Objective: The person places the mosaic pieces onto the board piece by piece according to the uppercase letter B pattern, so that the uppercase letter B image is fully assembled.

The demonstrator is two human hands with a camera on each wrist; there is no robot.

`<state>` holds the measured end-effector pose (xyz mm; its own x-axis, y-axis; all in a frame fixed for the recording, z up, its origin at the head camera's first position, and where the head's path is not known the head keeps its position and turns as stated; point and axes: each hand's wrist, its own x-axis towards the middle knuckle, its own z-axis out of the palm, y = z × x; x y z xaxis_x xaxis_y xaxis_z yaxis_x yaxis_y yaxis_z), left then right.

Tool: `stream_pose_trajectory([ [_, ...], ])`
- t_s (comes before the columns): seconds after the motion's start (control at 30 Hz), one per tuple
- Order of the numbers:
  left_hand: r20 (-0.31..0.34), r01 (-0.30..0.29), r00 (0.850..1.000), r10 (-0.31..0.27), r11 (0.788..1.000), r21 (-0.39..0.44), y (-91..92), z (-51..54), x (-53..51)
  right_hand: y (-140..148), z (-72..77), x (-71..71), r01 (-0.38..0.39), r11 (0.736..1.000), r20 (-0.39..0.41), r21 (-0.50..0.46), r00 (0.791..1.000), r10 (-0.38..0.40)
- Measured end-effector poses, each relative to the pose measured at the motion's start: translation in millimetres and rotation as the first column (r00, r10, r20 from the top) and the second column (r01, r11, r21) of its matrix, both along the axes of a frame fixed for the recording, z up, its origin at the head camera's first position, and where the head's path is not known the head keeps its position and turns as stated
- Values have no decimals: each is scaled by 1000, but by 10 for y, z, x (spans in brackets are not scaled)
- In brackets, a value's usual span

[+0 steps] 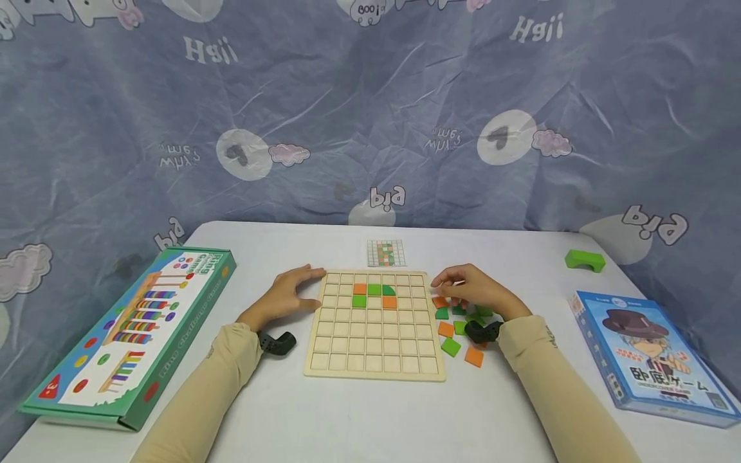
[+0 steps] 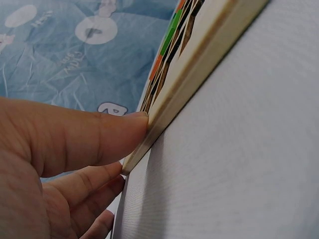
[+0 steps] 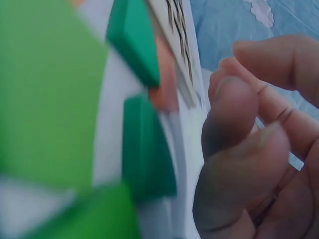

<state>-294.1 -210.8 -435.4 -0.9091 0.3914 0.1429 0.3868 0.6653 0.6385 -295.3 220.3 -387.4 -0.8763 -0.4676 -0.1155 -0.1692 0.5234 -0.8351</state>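
Observation:
The wooden grid board (image 1: 373,347) lies flat. In its upper middle are an orange square (image 1: 360,289), a green square (image 1: 374,289), a dark green rounded piece (image 1: 388,290), a second green square (image 1: 359,301) and a second orange square (image 1: 390,301). My left hand (image 1: 286,296) is spread at the board's left edge; its thumb (image 2: 114,134) touches the side in the left wrist view. Over the loose green and orange pieces (image 1: 451,347), right of the board, hovers my right hand (image 1: 477,289), fingers loosely bent, no piece visible between them. Dark green pieces (image 3: 144,149) lie beside it.
A small patterned card (image 1: 386,253) lies behind the board. At the left is a long green game box (image 1: 139,328), at the right a blue box (image 1: 654,354) with a green arched block (image 1: 585,260) behind it. A patterned cloth (image 1: 370,116) hangs behind the table.

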Motion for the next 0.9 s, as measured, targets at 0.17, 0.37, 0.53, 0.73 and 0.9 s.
stream_pose_trajectory([
  [0.17, 1, -1, 1000, 1, 1000, -4, -1, -15, 2, 112, -41, 1, 24, 1000, 17, -8, 1000, -24],
  [0.37, -7, 9, 1000, -9, 1000, -4, 8, -6, 0, 182, -67, 10, 27, 999, 41, -26, 999, -26],
  [0.53, -16, 18, 1000, -18, 1000, -6, 0, 12, 13, 209, -99, 6, 20, 999, 70, -41, 997, -17],
  [0.73, -18, 18, 1000, -18, 1000, -9, -2, 16, 13, 227, -150, -15, -14, 1000, 39, -18, 999, 15],
  [0.9, -13, 9, 1000, -9, 1000, -11, 6, 5, 0, 211, -155, -14, -26, 999, -4, 24, 1000, 26],
])
